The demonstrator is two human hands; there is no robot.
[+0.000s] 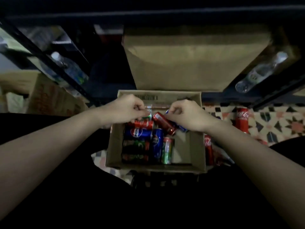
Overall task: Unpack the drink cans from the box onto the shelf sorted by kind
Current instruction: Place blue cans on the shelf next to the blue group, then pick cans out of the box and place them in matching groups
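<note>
An open cardboard box [197, 146] stands on the floor between my knees, with several cans lying inside: red cola cans [163, 123], blue Pepsi cans [137, 133] and green cans [167, 150]. My left hand [127, 108] is curled around the top of a green can [148, 114] at the box's far left. Fingers of my right hand [186, 114] close on a blue can [167, 111] at the far right; most of that can is hidden under the hand. The dark metal shelf [247, 96] rises just behind the box.
Two red cola cans [241, 120] [208, 147] stand on the patterned tile floor right of the box. A large cardboard box [189, 63] fills the shelf bay ahead. Water bottles [259, 73] [69, 66] lie on side shelves. More cartons [47, 96] sit at left.
</note>
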